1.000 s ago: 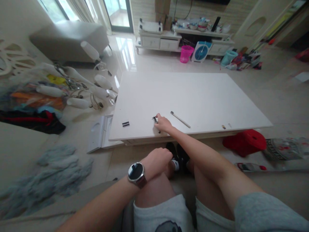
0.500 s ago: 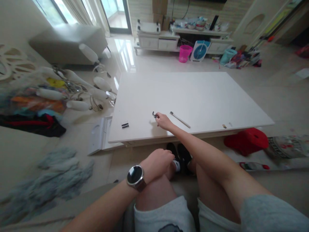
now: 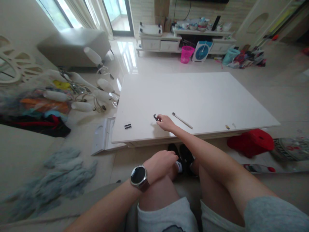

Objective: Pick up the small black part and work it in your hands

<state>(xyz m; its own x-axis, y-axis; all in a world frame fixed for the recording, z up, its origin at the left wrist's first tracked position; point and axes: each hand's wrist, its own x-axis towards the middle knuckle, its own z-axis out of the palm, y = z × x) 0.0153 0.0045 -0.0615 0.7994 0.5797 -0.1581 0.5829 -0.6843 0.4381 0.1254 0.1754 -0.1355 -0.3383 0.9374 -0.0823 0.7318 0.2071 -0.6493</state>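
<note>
My right hand (image 3: 166, 123) reaches over the near part of the white table (image 3: 200, 93). Its thumb and fingers are pinched on a small dark metal piece with a bent end (image 3: 154, 116), raised slightly above the tabletop; its kind is too small to make out. Just right of that hand lies a pale stick with a dark brush-like end, like a toothbrush (image 3: 182, 120). My left hand (image 3: 161, 162), with a watch at its wrist, rests back-up on my left knee; its fingers bend down out of sight.
Two short dark strips (image 3: 127, 126) lie near the table's left edge. Toward its right front are small bits (image 3: 227, 127). A white open box (image 3: 99, 137) and a lamp with white shades (image 3: 83, 106) stand left of the table. A red object (image 3: 251, 142) is beside its right front edge.
The whole view has shifted slightly right as my head moved. My right hand keeps its pinch on the dark metal piece in nearly the same spot. My left hand stays on the knee.
</note>
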